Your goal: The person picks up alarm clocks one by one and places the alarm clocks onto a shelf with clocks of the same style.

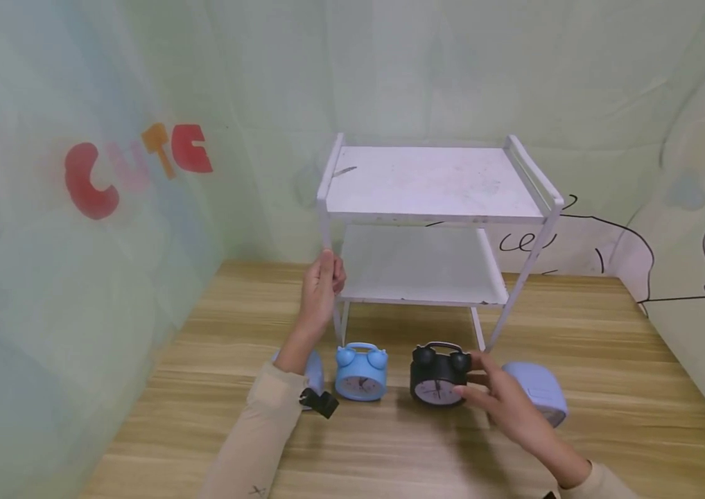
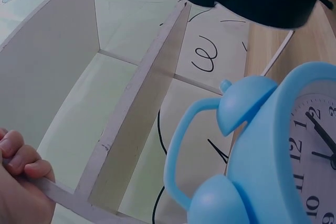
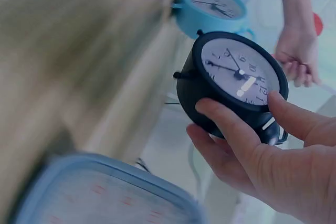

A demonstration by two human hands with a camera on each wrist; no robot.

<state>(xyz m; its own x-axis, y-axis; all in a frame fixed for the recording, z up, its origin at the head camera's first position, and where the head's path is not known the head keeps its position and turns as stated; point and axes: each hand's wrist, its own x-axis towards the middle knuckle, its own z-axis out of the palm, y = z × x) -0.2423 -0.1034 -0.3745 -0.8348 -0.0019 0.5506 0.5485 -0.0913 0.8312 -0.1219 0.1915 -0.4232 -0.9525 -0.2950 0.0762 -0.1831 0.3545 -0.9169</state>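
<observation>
My left hand (image 1: pixel 322 285) grips the left front post of a white two-tier shelf (image 1: pixel 430 181). In my right hand (image 1: pixel 505 405) is a black twin-bell alarm clock (image 1: pixel 438 373), pinched at its right side between thumb and fingers; the right wrist view shows its white dial facing the thumb side (image 3: pixel 231 66). To its left a light blue twin-bell alarm clock (image 1: pixel 361 374) stands upright on the table, its bells and handle large in the left wrist view.
A rounded periwinkle clock (image 1: pixel 538 388) stands right of the black one, behind my right hand. Another pale blue object (image 1: pixel 315 371) is partly hidden by my left forearm. The wood-grain table (image 1: pixel 215 388) meets printed cloth walls (image 1: pixel 265 83) at the back and sides.
</observation>
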